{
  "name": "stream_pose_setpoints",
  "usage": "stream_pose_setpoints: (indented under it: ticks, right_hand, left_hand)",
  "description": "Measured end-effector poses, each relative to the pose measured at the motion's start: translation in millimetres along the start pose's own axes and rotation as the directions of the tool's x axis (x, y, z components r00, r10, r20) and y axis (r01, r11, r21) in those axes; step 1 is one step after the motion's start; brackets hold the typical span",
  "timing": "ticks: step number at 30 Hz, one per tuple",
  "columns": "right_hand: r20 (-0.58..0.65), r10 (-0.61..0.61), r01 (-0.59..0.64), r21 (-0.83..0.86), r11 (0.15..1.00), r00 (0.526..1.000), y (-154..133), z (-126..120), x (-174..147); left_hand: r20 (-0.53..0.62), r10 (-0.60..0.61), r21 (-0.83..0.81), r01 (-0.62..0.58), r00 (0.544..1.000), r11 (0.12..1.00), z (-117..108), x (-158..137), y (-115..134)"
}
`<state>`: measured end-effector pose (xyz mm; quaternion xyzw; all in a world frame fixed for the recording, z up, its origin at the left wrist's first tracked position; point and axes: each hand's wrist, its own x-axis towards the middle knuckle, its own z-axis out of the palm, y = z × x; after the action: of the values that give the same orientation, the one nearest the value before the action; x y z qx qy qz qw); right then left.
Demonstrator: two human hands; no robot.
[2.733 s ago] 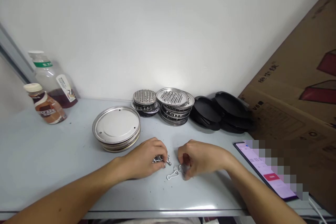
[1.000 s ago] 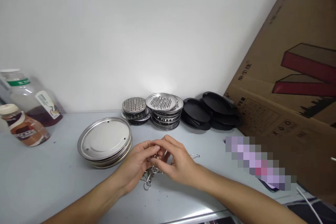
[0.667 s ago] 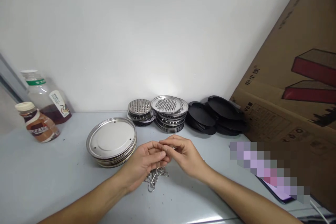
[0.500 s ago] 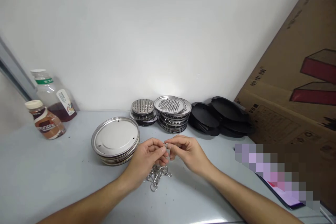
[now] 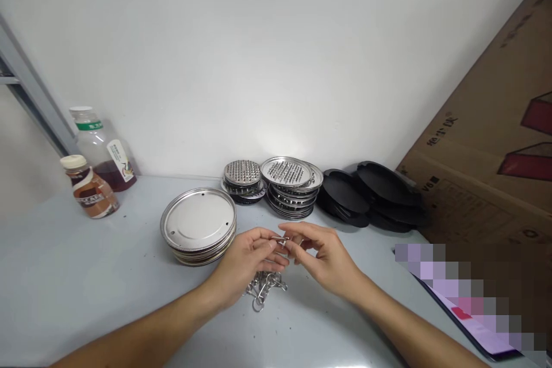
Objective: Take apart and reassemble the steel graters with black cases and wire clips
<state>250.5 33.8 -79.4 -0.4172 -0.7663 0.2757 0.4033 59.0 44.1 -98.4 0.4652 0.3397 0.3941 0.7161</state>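
Note:
Between my left hand (image 5: 256, 253) and my right hand (image 5: 319, 250) is a small shiny metal wire piece (image 5: 282, 240), pinched in the fingertips of both; its exact shape is partly hidden. Below them on the table lies a pile of metal rings and wire links (image 5: 264, 287), its upper part covered by my left hand. Left of my left hand stands a stack of round silver metal plates (image 5: 200, 219); the top plate has small holes near its rim.
At the back are a small stack of round grater discs (image 5: 242, 172), a larger one (image 5: 287, 172) and black round trays (image 5: 345, 192). Two bottles, one with dark liquid (image 5: 114, 175) and one brown (image 5: 92, 195), stand left. A cardboard box (image 5: 483, 167) and a tablet-like screen (image 5: 487, 342) are right.
The whole view has shifted slightly. My right fingers have opened a little around the metal wire piece, which now shows more between my two hands.

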Motion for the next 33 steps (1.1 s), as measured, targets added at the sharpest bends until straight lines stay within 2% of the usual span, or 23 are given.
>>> stream_pose_setpoints:
  ticks: [4,9,14,19,25,27,30,33]
  right_hand:
    - [-0.041,-0.067,0.067,-0.017,0.998,0.997,-1,1,0]
    - [-0.087,-0.130,0.128,-0.030,0.991,0.988,-4,1,2]
    - [-0.086,-0.016,0.021,0.055,0.998,0.996,-6,0,2]
    - [-0.023,0.170,-0.153,0.334,0.930,0.985,0,1,4]
    - [0.052,0.161,-0.169,0.361,0.917,0.986,8,0,7]
    - [0.058,0.175,-0.184,0.376,0.908,0.983,7,0,8]
    - [0.085,0.221,-0.235,0.436,0.869,0.972,6,0,9]
    - [0.115,0.240,-0.265,0.482,0.835,0.964,5,2,8]
  left_hand:
    - [0.039,-0.108,-0.107,0.111,0.993,0.988,-2,1,3]
    - [0.075,-0.110,-0.122,0.119,0.991,0.985,-1,0,6]
    - [0.114,-0.067,-0.129,0.081,0.991,0.988,1,-3,8]
    - [0.059,0.006,0.000,-0.006,0.998,1.000,1,-5,6]
    - [-0.002,0.007,-0.034,-0.007,1.000,0.999,-4,-4,9]
    - [-0.008,0.012,0.015,-0.012,1.000,1.000,-4,-3,11]
    - [-0.042,0.073,0.221,-0.062,0.996,0.973,-2,-5,13]
    - [-0.024,0.210,0.466,-0.175,0.977,0.867,2,-9,14]
